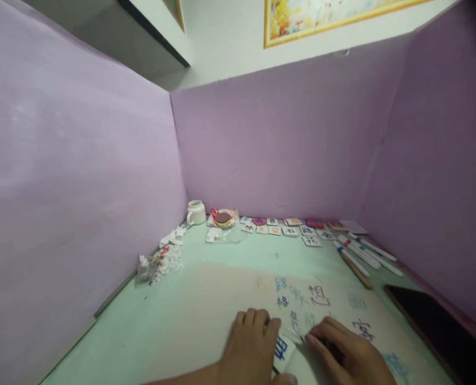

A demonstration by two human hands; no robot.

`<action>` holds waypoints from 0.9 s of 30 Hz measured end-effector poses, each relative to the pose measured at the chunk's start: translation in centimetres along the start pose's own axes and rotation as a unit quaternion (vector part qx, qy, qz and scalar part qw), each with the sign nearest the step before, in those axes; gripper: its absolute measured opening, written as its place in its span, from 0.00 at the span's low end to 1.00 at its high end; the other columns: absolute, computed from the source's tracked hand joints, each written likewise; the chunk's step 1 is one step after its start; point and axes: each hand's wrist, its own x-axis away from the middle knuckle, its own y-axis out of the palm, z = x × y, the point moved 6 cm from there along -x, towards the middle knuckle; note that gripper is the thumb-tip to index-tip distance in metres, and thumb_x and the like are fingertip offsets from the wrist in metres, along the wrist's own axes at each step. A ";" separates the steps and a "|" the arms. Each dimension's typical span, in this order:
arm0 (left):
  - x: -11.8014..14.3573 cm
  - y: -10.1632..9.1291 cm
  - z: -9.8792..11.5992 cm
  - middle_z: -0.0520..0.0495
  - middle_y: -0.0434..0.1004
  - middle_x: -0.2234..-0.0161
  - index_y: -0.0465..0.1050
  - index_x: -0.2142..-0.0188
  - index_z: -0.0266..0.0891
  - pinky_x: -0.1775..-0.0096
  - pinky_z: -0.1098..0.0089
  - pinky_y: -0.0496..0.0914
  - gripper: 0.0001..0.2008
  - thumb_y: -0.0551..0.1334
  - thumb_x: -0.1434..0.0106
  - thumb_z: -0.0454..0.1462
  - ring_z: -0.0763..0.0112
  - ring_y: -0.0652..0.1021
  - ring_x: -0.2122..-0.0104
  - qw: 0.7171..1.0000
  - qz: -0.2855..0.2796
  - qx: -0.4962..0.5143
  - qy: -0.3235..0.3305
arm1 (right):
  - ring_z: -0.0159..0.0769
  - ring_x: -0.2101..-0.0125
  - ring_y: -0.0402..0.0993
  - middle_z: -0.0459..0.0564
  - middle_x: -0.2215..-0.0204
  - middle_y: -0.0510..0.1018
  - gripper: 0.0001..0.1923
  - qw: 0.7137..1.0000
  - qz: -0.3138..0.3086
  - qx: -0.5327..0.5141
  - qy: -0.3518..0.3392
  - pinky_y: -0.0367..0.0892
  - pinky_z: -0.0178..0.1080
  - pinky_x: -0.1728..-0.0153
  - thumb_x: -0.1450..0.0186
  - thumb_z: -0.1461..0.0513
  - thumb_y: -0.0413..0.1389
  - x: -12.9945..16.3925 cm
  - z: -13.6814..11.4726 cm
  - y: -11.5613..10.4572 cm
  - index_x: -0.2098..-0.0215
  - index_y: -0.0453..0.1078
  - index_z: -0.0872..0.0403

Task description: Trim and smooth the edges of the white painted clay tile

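Observation:
My left hand (252,342) lies over the left edge of a white card (284,350) with a blue handwritten character, its fingers curled and its thumb at the bottom edge of the view. Just right of the card, my right hand (342,350) is closed in a pinch. A small dark tip shows at its fingertips beside the card's upper right, but what it belongs to is hidden. Both hands are low over a pale sheet (206,315) marked with coloured handwritten characters.
Several character cards (290,231) lie along the back. White pens (358,254) and a brown stick (356,271) are at right, near a dark flat device (434,326). A white mug (196,212), a round tin (223,218) and paper scraps (168,264) sit left. Purple walls (274,144) enclose the table.

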 end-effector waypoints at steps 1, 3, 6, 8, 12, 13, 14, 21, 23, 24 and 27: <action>0.4 -0.5 0.4 0.37 0.67 0.51 0.63 0.45 0.36 0.51 0.50 0.62 0.32 0.64 0.47 0.48 0.49 0.67 0.54 1.000 0.004 0.012 0.008 | 0.34 0.77 0.71 0.45 0.77 0.75 0.13 1.000 0.011 0.007 0.005 0.65 0.35 0.75 0.35 0.55 0.50 0.0 -0.3 -0.3 0.74 0.71 0.49; 0.9 -1.6 0.9 0.37 0.66 0.50 0.62 0.45 0.35 0.49 0.52 0.61 0.29 0.63 0.45 0.43 0.52 0.66 0.53 0.999 0.019 0.029 -0.003 | 0.34 0.76 0.71 0.46 0.77 0.74 0.13 1.000 0.013 0.016 -0.003 0.64 0.36 0.74 0.35 0.56 0.49 0.0 -1.0 -0.7 0.73 0.71 0.50; 1.0 -2.3 1.1 0.37 0.65 0.51 0.62 0.45 0.33 0.50 0.52 0.61 0.27 0.61 0.44 0.38 0.53 0.65 0.53 0.999 0.025 0.033 -0.018 | 0.33 0.76 0.70 0.46 0.76 0.74 0.12 0.999 0.013 0.027 -0.012 0.62 0.35 0.74 0.36 0.58 0.51 -0.1 -1.4 -1.0 0.72 0.72 0.52; 0.8 -2.4 0.9 0.38 0.66 0.54 0.64 0.48 0.33 0.52 0.52 0.62 0.23 0.60 0.44 0.38 0.53 0.66 0.55 0.999 0.025 0.032 -0.026 | 0.31 0.77 0.70 0.46 0.76 0.74 0.10 1.000 0.010 0.023 -0.004 0.61 0.34 0.75 0.37 0.60 0.51 -0.1 -1.3 -1.1 0.72 0.72 0.53; 0.7 -2.4 0.6 0.40 0.68 0.58 0.68 0.54 0.37 0.56 0.54 0.64 0.17 0.59 0.43 0.39 0.55 0.68 0.58 0.999 0.023 0.023 -0.027 | 0.30 0.78 0.68 0.46 0.76 0.73 0.10 1.000 0.010 0.027 0.010 0.60 0.33 0.77 0.37 0.60 0.52 0.2 -1.7 -1.2 0.72 0.73 0.53; 0.7 -2.3 0.5 0.41 0.68 0.59 0.68 0.55 0.37 0.56 0.54 0.64 0.16 0.59 0.43 0.39 0.55 0.68 0.59 0.999 0.023 0.020 -0.026 | 0.30 0.78 0.68 0.46 0.76 0.74 0.10 0.999 0.010 0.031 0.014 0.59 0.33 0.77 0.37 0.60 0.52 0.3 -1.9 -1.2 0.72 0.73 0.53; 0.7 -2.3 0.5 0.41 0.68 0.59 0.67 0.55 0.37 0.57 0.54 0.64 0.16 0.58 0.42 0.39 0.55 0.68 0.59 0.999 0.022 0.017 -0.024 | 0.30 0.77 0.68 0.46 0.76 0.74 0.10 0.999 0.011 0.037 0.017 0.59 0.33 0.76 0.37 0.60 0.52 0.3 -2.0 -1.1 0.72 0.73 0.53; 0.7 -2.0 0.4 0.41 0.69 0.58 0.67 0.52 0.38 0.57 0.54 0.65 0.17 0.57 0.42 0.37 0.56 0.69 0.59 0.999 0.039 0.032 0.002 | 0.33 0.76 0.68 0.47 0.76 0.74 0.10 0.995 0.010 0.090 0.031 0.57 0.35 0.76 0.37 0.60 0.52 0.1 -2.5 -0.1 0.73 0.73 0.52; 0.6 -2.1 0.3 0.41 0.69 0.57 0.67 0.51 0.38 0.57 0.54 0.65 0.19 0.57 0.43 0.36 0.56 0.69 0.59 0.998 0.043 0.044 0.003 | 0.33 0.76 0.68 0.46 0.76 0.74 0.10 0.995 0.008 0.096 0.034 0.57 0.35 0.76 0.38 0.60 0.52 0.1 -2.4 0.0 0.73 0.73 0.52; 0.6 -2.1 0.2 0.41 0.69 0.57 0.67 0.51 0.38 0.56 0.54 0.65 0.20 0.57 0.44 0.36 0.56 0.69 0.59 0.998 0.044 0.050 0.002 | 0.33 0.76 0.68 0.46 0.76 0.74 0.09 0.995 0.008 0.096 0.035 0.57 0.35 0.76 0.38 0.60 0.53 0.1 -2.3 -0.1 0.73 0.73 0.52; 0.5 -2.2 0.0 0.41 0.69 0.56 0.68 0.50 0.38 0.55 0.54 0.65 0.21 0.57 0.45 0.34 0.55 0.69 0.57 0.997 0.046 0.063 0.002 | 0.33 0.76 0.69 0.46 0.77 0.74 0.09 0.994 0.010 0.098 0.040 0.57 0.35 0.76 0.38 0.60 0.53 0.2 -2.1 -0.6 0.73 0.72 0.52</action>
